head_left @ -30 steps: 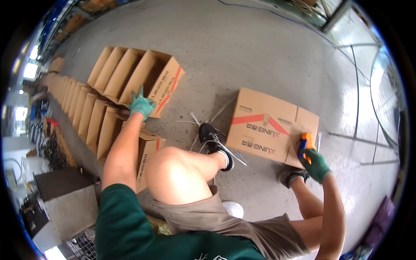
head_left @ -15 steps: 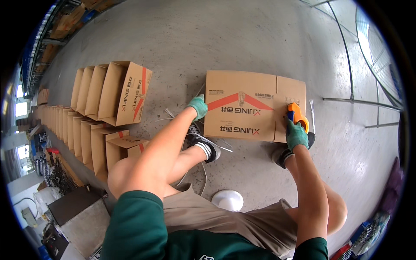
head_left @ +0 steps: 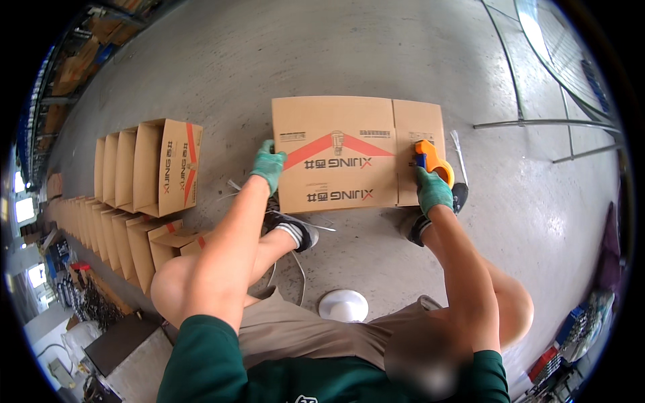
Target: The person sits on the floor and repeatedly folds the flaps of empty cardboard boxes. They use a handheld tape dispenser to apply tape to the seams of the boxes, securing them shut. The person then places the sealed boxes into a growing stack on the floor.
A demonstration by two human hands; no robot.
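A brown cardboard box with red stripes and dark print lies between my feet, its broad printed side facing up. At its left edge is my green-gloved left hand, fingers closed around that side and partly hidden by it. My right hand, in a matching glove, grips an orange and blue tape dispenser by its lower end. The dispenser sits over the right end of the box, past a crease running across the cardboard. Whether its tape touches the box cannot be made out.
Open-topped cartons stand in rows on the left. A white round stool top shows between my knees. Pale straps lie near my left shoe. Metal rack legs rise at the far right, and a metal cabinet stands lower left.
The whole view has shifted, so most things sit further left. The box has turned slightly, with both hands staying at its ends. The tape dispenser remains in my right hand.
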